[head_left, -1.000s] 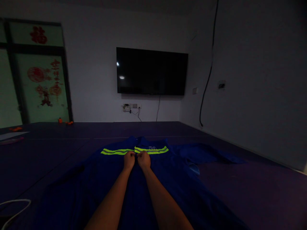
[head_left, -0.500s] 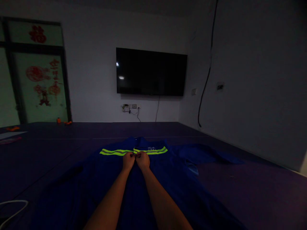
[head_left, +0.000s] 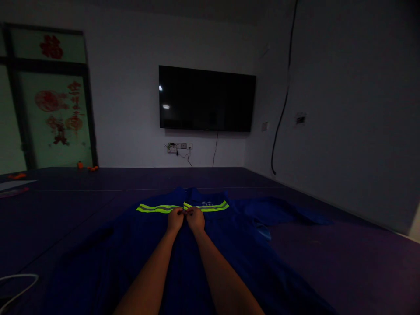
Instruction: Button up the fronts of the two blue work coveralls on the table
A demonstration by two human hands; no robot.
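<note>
A dark blue work jacket (head_left: pixel 226 245) lies spread out in front of me, its collar pointing away. A yellow-green reflective stripe (head_left: pixel 154 208) with a grey centre line runs across its chest, and small pale lettering sits above the stripe on the right. My left hand (head_left: pixel 176 218) is closed in a pinch on the jacket's front edge, just below the stripe. Right beside it, my right hand (head_left: pixel 196 218) pinches the opposite front edge. The fingertips nearly meet; whatever small fastener may be between them is hidden. One sleeve stretches to the right.
The jacket lies on a dark purple surface (head_left: pixel 344 258). A white cable (head_left: pixel 22 276) curls at the lower left, with small orange objects (head_left: pixel 92 168) near the glass door (head_left: pixel 55 109). A television (head_left: pixel 206 98) hangs on the far wall; a black cable (head_left: pixel 282 113) dangles at the right.
Both hands stay at the same spot, fingers shifting only slightly. The edge of the stripe beside the fingertips has moved a little to the right.
</note>
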